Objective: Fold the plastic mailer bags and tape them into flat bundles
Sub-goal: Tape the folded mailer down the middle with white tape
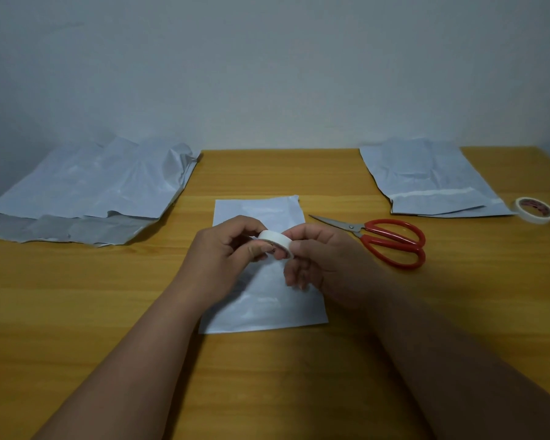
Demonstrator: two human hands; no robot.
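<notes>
A folded white mailer bag lies flat at the middle of the wooden table, partly hidden under my hands. Above it I hold a small white tape roll between both hands. My left hand grips the roll with curled fingers and thumb. My right hand pinches the roll's right edge with thumb and forefinger. Whether a tape end is lifted cannot be seen.
A pile of unfolded white mailer bags covers the back left of the table. More flat bags lie at the back right, with a second tape roll beside them. Red-handled scissors lie just right of my hands.
</notes>
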